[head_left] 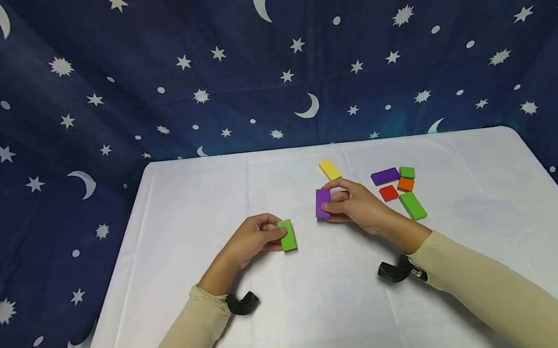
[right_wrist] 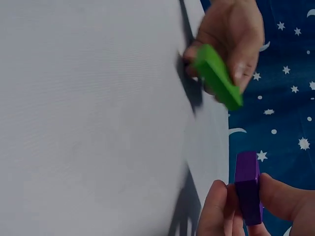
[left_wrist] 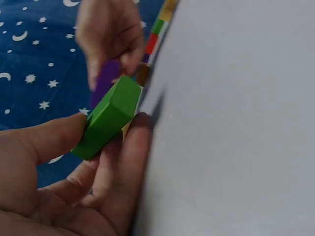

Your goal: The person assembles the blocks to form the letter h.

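Note:
Between thumb and fingers, my left hand (head_left: 251, 239) pinches a green rectangular block (head_left: 288, 235) near the middle of the table. My right hand (head_left: 359, 204) pinches a purple rectangular block (head_left: 322, 203), a little farther back and to the right. A gap separates the two blocks. In the left wrist view the green block (left_wrist: 112, 116) is tilted, with the purple one (left_wrist: 103, 86) partly hidden behind it. The right wrist view has the purple block (right_wrist: 247, 187) held on edge, and the green block (right_wrist: 216, 77) looks blurred beyond it.
A yellow block (head_left: 330, 169) lies behind my right hand; another yellow piece there is mostly hidden. To the right lie a purple block (head_left: 385, 176), a small green block (head_left: 407, 172), an orange block (head_left: 405, 184), a red block (head_left: 389, 193) and a long green block (head_left: 412, 206).

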`<state>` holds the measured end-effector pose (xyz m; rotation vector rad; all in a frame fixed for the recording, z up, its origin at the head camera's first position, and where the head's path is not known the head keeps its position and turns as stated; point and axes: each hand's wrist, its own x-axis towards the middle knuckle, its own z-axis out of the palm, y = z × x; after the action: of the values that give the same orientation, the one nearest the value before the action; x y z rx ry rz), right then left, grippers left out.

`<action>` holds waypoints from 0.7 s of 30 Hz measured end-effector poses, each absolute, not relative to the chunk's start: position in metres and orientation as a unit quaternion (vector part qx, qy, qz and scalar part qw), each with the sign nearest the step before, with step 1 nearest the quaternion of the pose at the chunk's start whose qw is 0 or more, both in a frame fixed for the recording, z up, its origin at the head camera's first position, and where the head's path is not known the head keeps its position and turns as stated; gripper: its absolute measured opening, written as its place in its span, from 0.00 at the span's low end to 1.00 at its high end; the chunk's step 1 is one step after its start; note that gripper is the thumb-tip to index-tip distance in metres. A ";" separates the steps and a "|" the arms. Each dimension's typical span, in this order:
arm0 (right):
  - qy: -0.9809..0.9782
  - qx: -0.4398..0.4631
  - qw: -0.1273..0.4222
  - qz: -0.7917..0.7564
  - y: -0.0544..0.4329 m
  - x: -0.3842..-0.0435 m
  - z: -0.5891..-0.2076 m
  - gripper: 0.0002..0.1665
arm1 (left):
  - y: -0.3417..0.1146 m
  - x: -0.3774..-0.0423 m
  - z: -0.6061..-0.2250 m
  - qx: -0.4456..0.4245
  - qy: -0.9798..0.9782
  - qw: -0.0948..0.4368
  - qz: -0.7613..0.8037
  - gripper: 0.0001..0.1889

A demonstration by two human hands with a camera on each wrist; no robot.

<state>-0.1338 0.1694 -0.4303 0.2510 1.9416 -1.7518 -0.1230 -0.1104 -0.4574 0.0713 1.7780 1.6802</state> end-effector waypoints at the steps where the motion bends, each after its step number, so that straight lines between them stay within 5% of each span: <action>1: 0.713 0.092 0.255 -0.646 0.166 -0.137 -0.430 0.33 | -0.110 -0.123 -0.459 0.027 0.693 0.335 0.638 0.15; 14: 0.693 0.075 0.239 -0.676 0.119 -0.164 -0.437 0.27 | -0.105 -0.123 -0.467 0.035 0.717 0.308 0.625 0.15; 21: 0.694 0.083 0.285 -0.656 0.108 -0.177 -0.451 0.24 | -0.106 -0.121 -0.467 0.046 0.725 0.305 0.616 0.16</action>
<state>-0.1772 0.1079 -0.4509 0.2212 1.8560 -1.7544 -0.1208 -0.1063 -0.4668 0.1218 1.9188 1.6325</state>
